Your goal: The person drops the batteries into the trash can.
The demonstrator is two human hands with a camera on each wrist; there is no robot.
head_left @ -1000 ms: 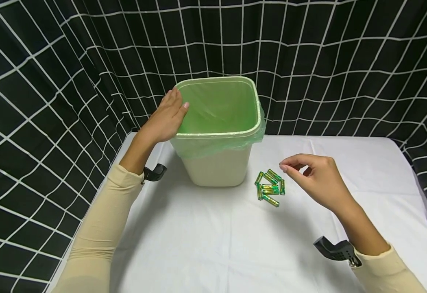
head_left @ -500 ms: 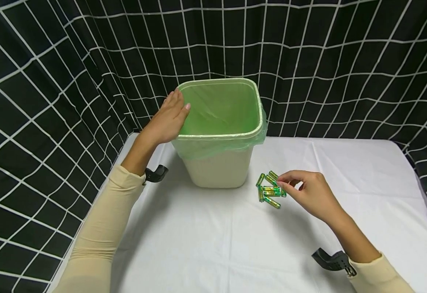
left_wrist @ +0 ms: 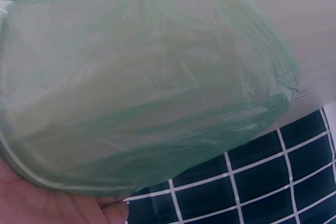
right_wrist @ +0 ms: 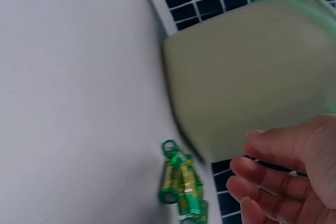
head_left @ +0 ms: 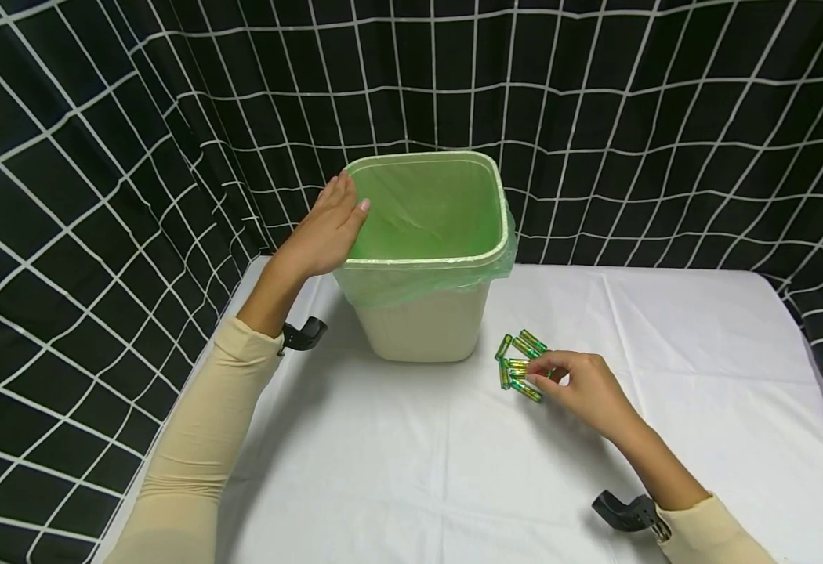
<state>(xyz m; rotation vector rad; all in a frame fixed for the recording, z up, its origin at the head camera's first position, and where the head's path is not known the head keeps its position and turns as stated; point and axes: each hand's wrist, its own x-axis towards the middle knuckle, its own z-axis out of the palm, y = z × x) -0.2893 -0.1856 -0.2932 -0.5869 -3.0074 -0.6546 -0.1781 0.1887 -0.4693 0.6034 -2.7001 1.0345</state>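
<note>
A pale trash bin [head_left: 418,321] stands upright on the white table, lined with a green plastic bag [head_left: 426,211] folded over its rim. My left hand [head_left: 323,231] holds the bin's left rim, thumb over the inside and fingers along the outer side; the left wrist view shows the fingertips below the rim. Right of the bin lies a small cluster of green-and-gold batteries [head_left: 526,392], also seen in the right wrist view as a pile [right_wrist: 184,182]. My right hand [head_left: 581,384] is over the cluster's right side, partly covering it. In the right wrist view, thumb and fingers are apart with nothing between them.
A white cloth [head_left: 397,454] covers the table. Black fabric with a white grid [head_left: 595,117] hangs behind and on the left. A black wrist mount [head_left: 626,513] sits on the right forearm, another mount [head_left: 304,334] on the left.
My right hand has moved left and toward me, from beside the batteries to over their right side. The left hand has stayed on the bin's rim.
</note>
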